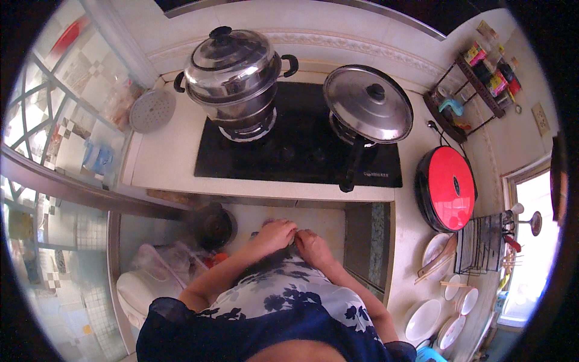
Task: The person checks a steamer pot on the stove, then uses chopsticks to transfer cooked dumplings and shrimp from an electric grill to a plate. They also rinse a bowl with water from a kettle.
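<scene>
My left hand (281, 234) and my right hand (313, 247) meet in front of my waist, fingers bent and fingertips close together. Whether something small sits between them is too unclear to tell. Just below them hangs my white garment with dark flowers (289, 285). Beyond the hands is a black gas hob (298, 154) set in a pale counter (158, 167). A lidded steel steamer pot (235, 68) stands on its left burner. On the right burner rests a long-handled pan (350, 169) under a steel lid (362, 108), its handle pointing towards me.
A red round electric griddle (450, 188) sits on the right counter, before a wire rack (479, 244). Nearer me are a white bowl (423, 320) and stacked plates (451, 331). A perforated steamer plate (153, 111) leans at the left. Below it stand a dark pot (217, 226) and a white appliance (133, 292).
</scene>
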`<state>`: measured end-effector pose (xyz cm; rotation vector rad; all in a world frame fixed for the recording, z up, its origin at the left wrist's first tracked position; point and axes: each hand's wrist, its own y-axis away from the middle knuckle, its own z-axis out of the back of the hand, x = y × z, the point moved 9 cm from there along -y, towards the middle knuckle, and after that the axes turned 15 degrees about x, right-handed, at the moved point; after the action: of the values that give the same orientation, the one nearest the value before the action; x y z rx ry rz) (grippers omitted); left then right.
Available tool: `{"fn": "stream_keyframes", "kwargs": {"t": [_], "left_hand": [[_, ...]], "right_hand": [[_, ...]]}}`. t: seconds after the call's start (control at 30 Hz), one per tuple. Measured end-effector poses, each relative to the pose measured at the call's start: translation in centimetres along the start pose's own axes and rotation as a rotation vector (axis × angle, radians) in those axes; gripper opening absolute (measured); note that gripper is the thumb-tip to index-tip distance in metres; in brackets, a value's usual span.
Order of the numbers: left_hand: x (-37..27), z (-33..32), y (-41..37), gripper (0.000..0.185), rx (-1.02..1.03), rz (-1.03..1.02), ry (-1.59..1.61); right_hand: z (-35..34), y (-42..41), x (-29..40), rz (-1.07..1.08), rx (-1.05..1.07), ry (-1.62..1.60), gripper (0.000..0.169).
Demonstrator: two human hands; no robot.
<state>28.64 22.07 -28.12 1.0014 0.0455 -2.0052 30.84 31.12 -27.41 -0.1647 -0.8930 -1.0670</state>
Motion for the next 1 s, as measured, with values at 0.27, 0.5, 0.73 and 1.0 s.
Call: {"fn": "stream_keyframes", "kwargs": {"t": [0.27,0.5,0.73,1.0], "left_hand": [[0.5,-0.5,-0.1,0.022,-0.007,0.012,0.007],[0.4,-0.7,-0.3,0.022,-0.007,-0.036,0.0],[0.6,-0.9,-0.4,0.021,0.007,-0.024,0.005],[1.1,-1.1,-0.5,0.02,-0.011,-0.032,0.005]], "right_hand": [[0.0,-0.2,-0.2,-0.022,0.007,-0.014,0.015],[-0.2,-0.3,-0.3,-0.046,0.042,0.024,0.015],[-0.9,-0.5,-1.1,-0.039,0.035,0.013,0.014],[-1.8,-0.9,-2.0,-0.036,0.045,-0.014,0.012]]}}
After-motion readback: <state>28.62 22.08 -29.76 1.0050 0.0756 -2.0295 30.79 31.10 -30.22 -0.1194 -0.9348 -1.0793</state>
